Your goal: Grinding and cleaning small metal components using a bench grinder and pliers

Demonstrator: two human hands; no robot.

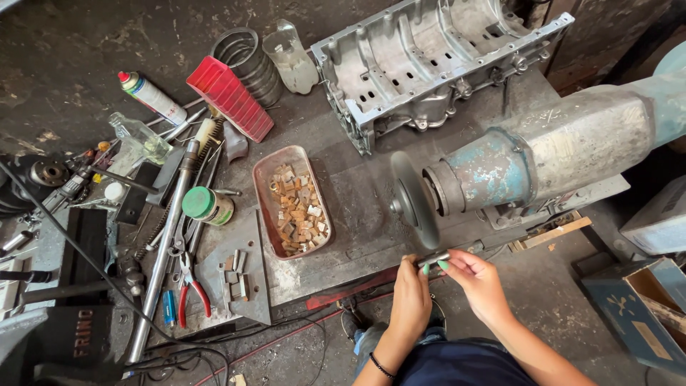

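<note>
Both my hands hold one small flat metal piece [433, 256] just under the rim of a dark grinding wheel [414, 199]. My left hand [410, 297] pinches its left end, with a black band on the wrist. My right hand [477, 281], nails painted green, pinches the right end. The wheel sits on the shaft of a worn blue-grey grinder motor [543, 154]. A pink tray [263, 191] of several small rusty blocks lies left of the wheel.
An aluminium engine casing [429, 68] stands behind the grinder. To the left lie a steel bar [163, 250], red-handled pliers [191, 286], a green-lidded jar [207, 205], a red box [230, 98], a spray can [151, 96] and several small blocks [236, 275]. A blue box [639, 304] is at the right.
</note>
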